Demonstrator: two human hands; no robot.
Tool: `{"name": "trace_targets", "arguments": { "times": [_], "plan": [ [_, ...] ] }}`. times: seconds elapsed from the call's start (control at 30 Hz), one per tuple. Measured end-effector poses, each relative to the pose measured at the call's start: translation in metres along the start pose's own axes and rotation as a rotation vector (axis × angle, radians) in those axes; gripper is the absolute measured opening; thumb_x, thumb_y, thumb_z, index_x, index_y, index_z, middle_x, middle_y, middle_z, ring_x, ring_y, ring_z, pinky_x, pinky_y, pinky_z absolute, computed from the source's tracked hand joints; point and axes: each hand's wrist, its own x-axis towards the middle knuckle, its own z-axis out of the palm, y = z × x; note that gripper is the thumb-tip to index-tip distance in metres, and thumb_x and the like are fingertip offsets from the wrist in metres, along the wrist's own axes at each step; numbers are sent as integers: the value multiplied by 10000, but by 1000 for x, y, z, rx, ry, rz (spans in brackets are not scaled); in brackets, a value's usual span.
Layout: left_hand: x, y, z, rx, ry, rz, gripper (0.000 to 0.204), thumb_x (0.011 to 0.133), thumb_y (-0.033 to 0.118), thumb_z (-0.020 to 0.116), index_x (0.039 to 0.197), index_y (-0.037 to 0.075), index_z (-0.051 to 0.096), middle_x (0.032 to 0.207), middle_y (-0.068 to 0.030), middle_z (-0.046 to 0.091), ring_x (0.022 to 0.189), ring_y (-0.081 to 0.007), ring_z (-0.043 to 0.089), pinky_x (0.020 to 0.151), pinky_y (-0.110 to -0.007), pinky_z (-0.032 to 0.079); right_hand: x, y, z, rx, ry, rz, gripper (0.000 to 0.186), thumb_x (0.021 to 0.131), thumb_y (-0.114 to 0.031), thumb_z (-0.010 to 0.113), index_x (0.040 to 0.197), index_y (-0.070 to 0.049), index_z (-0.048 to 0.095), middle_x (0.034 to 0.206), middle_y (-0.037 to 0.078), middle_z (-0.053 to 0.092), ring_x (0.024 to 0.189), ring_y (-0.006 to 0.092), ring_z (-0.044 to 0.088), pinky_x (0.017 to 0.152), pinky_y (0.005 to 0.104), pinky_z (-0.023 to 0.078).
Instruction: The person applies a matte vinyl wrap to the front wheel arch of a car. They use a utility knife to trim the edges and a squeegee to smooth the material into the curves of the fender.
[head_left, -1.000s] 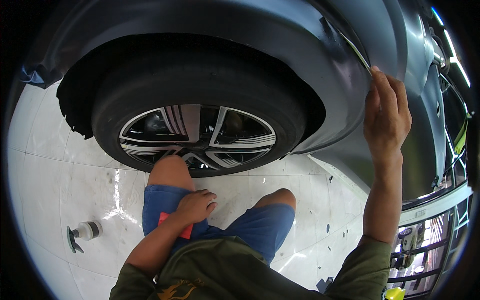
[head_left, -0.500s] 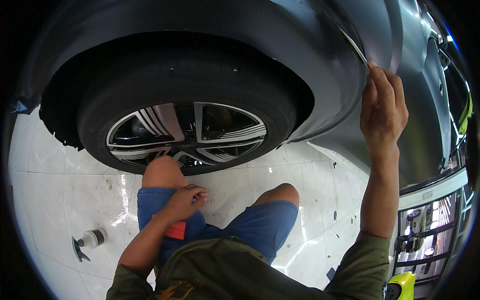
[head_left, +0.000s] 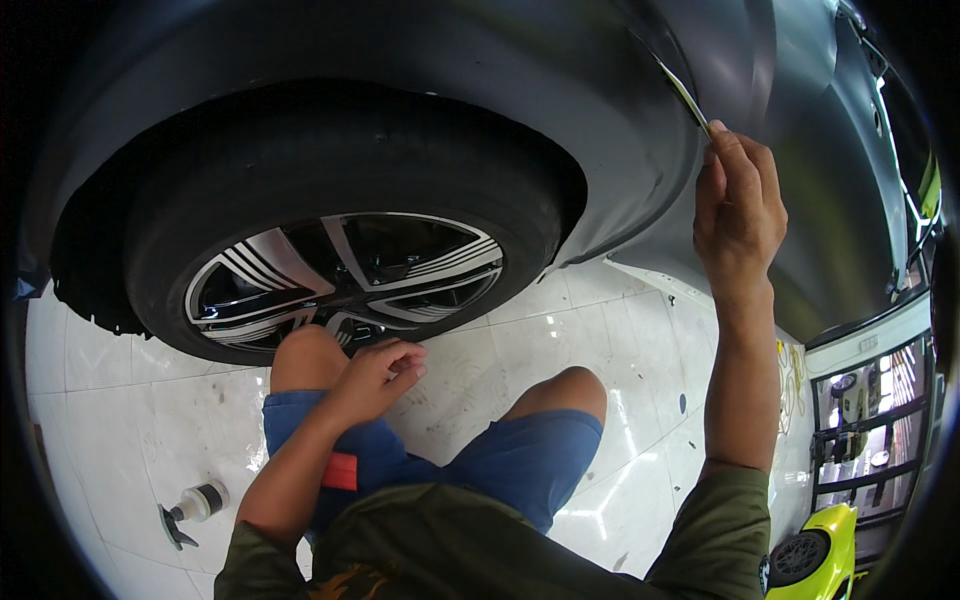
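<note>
My right hand is raised against the dark grey car panel behind the front of the wheel arch. Its thumb and fingertips pinch the lower end of a thin, shiny, pale-green strip that slants up along a crease in the panel. Over my left thigh, beside the knee, my left hand hovers with curled fingers; what they hold, if anything, is hidden. A flat red piece lies on my blue shorts below the left forearm.
The black tire and its black-and-silver rim stand right before my knees. A spray bottle lies on the pale tiled floor at left. A yellow-green car shows at lower right.
My left hand has risen off the thigh a little, toward the wheel. The view has shifted, moving the wheel leftward in it. My right hand stays at the strip's lower end.
</note>
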Motion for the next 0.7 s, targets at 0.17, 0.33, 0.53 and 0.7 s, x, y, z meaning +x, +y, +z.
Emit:
{"name": "trace_targets", "arguments": {
  "times": [0.17,0.33,0.53,0.7],
  "plan": [
    [22,19,4,-15,-12,34,243,897,123,650,1100,-10,637,958,-108,668,875,-180,654,773,-294,517,-16,6,4,18,11,32,441,728,131,651,1118,-73,662,908,106,638,677,209,622,605,297,516],
    [42,34,6,-22,13,88,275,896,144,654,1118,-15,625,968,-117,667,879,-213,657,780,-306,521,-39,12,8,-7,11,105,432,728,131,656,1111,-69,662,919,113,640,689,213,628,610,303,520],
    [72,62,17,-60,72,143,295,880,105,667,1148,-6,616,1028,-112,661,922,-203,645,777,-299,516,-65,22,16,9,35,138,401,737,119,666,1100,-52,661,921,121,641,704,224,638,610,303,523],
    [100,77,31,-48,103,254,289,882,35,657,1163,-12,615,1144,-121,635,1056,-185,616,927,-295,487,-90,27,22,11,38,216,388,742,114,666,1093,-52,661,923,120,643,694,225,632,607,299,523]
  ]
}}
